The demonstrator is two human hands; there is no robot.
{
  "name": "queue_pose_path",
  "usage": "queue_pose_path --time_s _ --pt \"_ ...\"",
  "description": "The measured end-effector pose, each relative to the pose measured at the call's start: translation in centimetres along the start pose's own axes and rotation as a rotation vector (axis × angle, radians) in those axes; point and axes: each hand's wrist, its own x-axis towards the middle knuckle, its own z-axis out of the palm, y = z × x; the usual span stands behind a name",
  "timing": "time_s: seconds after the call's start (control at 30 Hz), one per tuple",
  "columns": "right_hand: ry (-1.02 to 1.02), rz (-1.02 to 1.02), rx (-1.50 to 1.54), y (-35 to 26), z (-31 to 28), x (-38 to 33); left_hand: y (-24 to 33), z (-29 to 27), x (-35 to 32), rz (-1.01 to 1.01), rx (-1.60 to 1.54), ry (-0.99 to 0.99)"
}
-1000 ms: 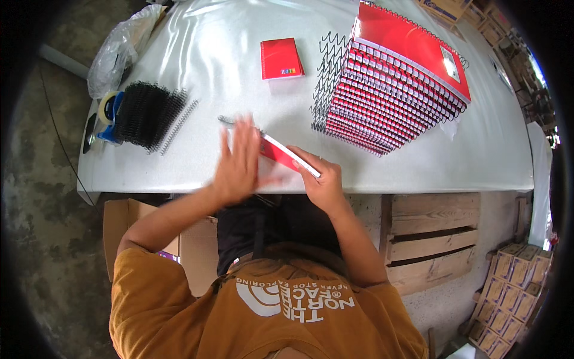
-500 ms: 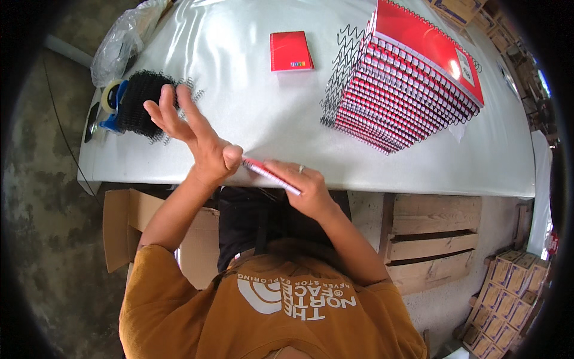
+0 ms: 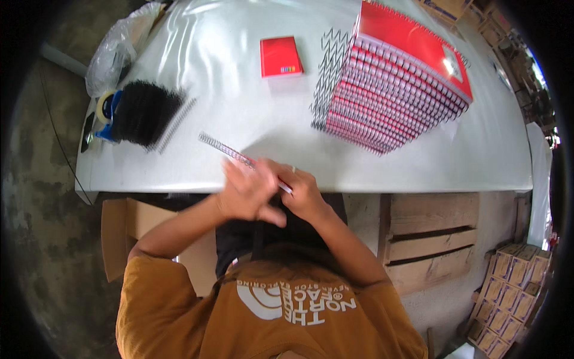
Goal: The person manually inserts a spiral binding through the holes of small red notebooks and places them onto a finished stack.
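The left hand [image 3: 248, 194] and the right hand [image 3: 305, 194] met at the near edge of the surface [image 3: 239, 84], both closed around a thin red notebook [image 3: 269, 175] held edge-on between them. The left hand lay blurred over the book, fingers curled on it; the right hand pinched its near end from beneath. A metal spiral coil [image 3: 224, 149] ran out of the book's edge, up and away to the left of the left hand, its long axis slanting from the hands toward the far left. The left hand was the nearer one to the coil's free end.

Farther out to the left of that hand sat a bundle of black spiral coils [image 3: 143, 110], bristly and dark, with a roll of tape [image 3: 103, 109] beside it and a crumpled clear plastic bag [image 3: 113, 54] beyond. Ahead of the right hand lay a small red notebook [image 3: 281, 57], flat and glossy, and to its right a tall leaning stack of red spiral-bound notebooks [image 3: 394, 90], wire bindings forming a zigzag fringe. The surface was white and shiny.
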Motion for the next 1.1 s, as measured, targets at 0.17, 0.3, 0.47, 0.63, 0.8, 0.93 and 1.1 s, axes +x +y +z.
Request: queue_pose_path --time_s 0.17,0.3,0.47,0.63,0.8,0.93,1.1 --pt "-0.022 0.046 0.087 -0.3 0.5 0.7 0.7 1.7 -0.3 -0.201 -0.152 0.054" --pt "-0.053 0.145 0.144 0.3 -0.9 0.9 2.5 0.5 -0.8 -0.166 -0.181 -0.109" --pt "0.054 0.129 0.143 1.6 -0.2 0.9 -0.6 -4.2 6.1 -0.154 -0.144 -0.361" --pt "-0.021 0.202 0.154 1.5 -0.4 1.3 -0.2 -5.0 8.8 -0.327 -0.158 -0.329" --pt "-0.012 0.243 0.127 0.9 -0.4 1.5 -0.8 -5.3 10.1 -0.347 -0.204 -0.527" --pt "-0.052 0.289 0.103 0.0 -0.8 1.9 -1.1 -5.1 9.5 -0.234 -0.206 -0.478" --pt "-0.028 0.275 0.260 0.8 -0.7 1.4 0.0 -4.3 9.7 -0.382 -0.254 -0.303"
